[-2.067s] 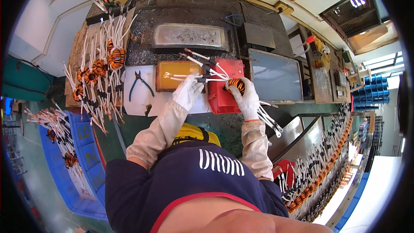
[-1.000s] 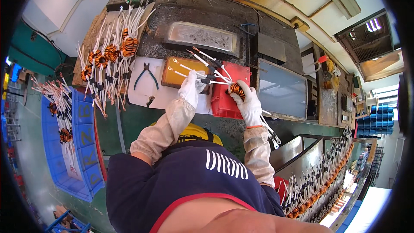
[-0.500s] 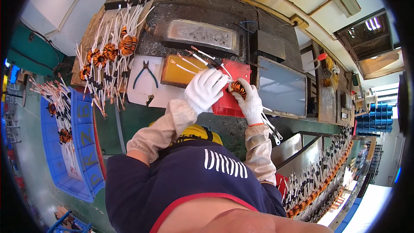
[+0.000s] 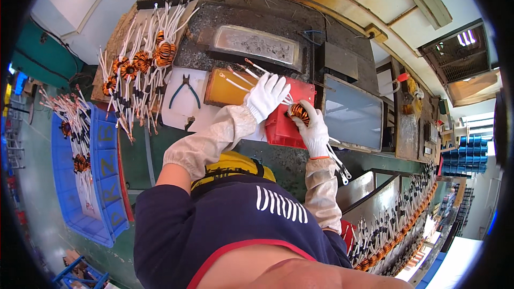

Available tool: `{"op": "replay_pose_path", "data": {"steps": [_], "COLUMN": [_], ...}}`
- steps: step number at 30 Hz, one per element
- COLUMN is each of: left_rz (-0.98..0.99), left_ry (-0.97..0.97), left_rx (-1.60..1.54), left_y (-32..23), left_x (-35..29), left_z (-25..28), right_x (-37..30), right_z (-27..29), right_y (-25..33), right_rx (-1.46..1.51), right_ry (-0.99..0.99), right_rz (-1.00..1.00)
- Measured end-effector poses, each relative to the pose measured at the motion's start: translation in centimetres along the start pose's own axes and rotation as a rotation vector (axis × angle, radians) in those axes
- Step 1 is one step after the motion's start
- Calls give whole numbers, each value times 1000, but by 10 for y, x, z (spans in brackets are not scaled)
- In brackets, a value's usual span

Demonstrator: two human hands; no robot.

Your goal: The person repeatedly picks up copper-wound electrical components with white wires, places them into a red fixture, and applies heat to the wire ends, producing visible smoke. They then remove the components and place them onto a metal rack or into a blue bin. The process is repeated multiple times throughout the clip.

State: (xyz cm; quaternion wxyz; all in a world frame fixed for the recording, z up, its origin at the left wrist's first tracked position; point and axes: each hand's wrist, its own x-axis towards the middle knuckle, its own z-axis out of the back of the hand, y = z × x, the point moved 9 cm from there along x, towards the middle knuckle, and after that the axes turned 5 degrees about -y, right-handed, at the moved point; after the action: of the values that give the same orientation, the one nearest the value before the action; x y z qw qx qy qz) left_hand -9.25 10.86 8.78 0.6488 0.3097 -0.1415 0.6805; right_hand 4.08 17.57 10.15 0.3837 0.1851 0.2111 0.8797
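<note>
In my white-gloved right hand [image 4: 313, 132] is a copper-wound ring coil [image 4: 300, 113], held over the red plastic bin [image 4: 284, 131]. White leads with metal lugs [image 4: 342, 172] hang below that hand. My left hand [image 4: 266, 96], gloved too, is closed over the coil's other white leads [image 4: 237, 85] just left of the ring. Their lugged ends stick out past its fingers above the amber block [image 4: 222, 90]. The grip itself is partly hidden by the back of the glove.
Cutting pliers [image 4: 185, 92] lie on a white sheet at left, near several finished coils [image 4: 142, 61]. A metal-framed trough [image 4: 254, 44] sits at the back. Right of the bin is a grey-topped tray [image 4: 350, 112]. A blue crate [image 4: 110, 176] with coils stands at left; more coils line a rack [image 4: 396, 230].
My left hand has slid right and slightly up along the leads, now covering the black sleeves seen before. The right hand keeps the coil in nearly the same place.
</note>
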Motion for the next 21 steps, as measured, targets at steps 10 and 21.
{"op": "replay_pose_path", "data": {"steps": [10, 21], "left_rz": [-48, 28], "left_ry": [-85, 3], "left_rx": [-52, -58], "left_y": [2, 0], "left_x": [5, 4], "left_z": [-8, -12], "right_x": [1, 1], "right_z": [1, -3], "right_y": [3, -1], "right_rx": [-11, -10], "right_ry": [22, -10], "right_rz": [-51, -4]}}
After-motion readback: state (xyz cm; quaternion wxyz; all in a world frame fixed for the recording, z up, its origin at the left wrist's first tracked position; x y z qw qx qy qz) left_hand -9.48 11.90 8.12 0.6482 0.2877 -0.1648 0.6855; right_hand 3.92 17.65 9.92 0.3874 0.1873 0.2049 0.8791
